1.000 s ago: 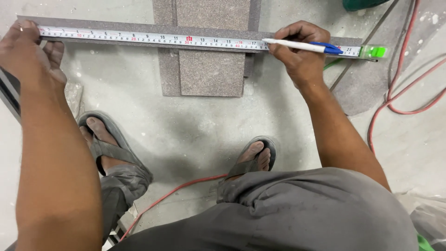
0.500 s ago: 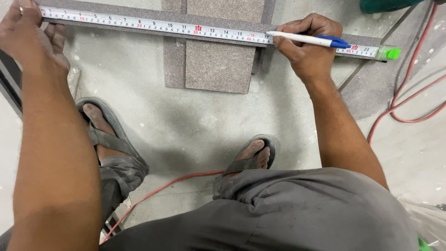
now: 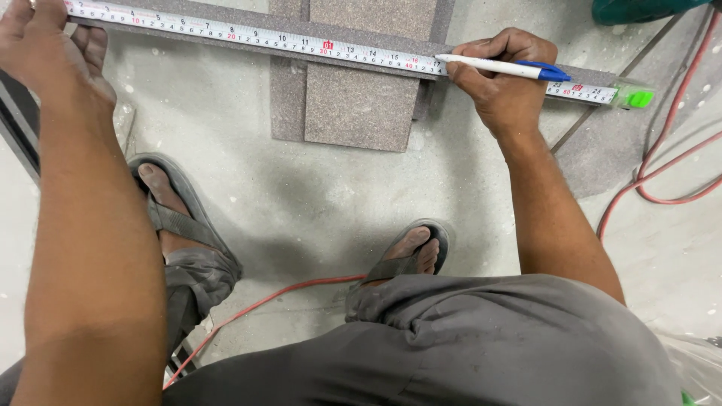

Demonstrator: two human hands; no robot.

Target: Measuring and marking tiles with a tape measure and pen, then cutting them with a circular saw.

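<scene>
Barely shifted, our left hand pins the white steel tape measure flat while our right hand pinches the white-and-blue pen; tape slip could misplace the mark.

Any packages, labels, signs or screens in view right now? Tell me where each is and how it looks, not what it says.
No packages, signs or screens show.
Tape measure: a long white strip with black and red printed scale marks and a green end, lying across the grey tiles at the top, pinned by the left hand.
Pen: white barrel, blue cap, held by the right hand with its tip at the tape.
</scene>
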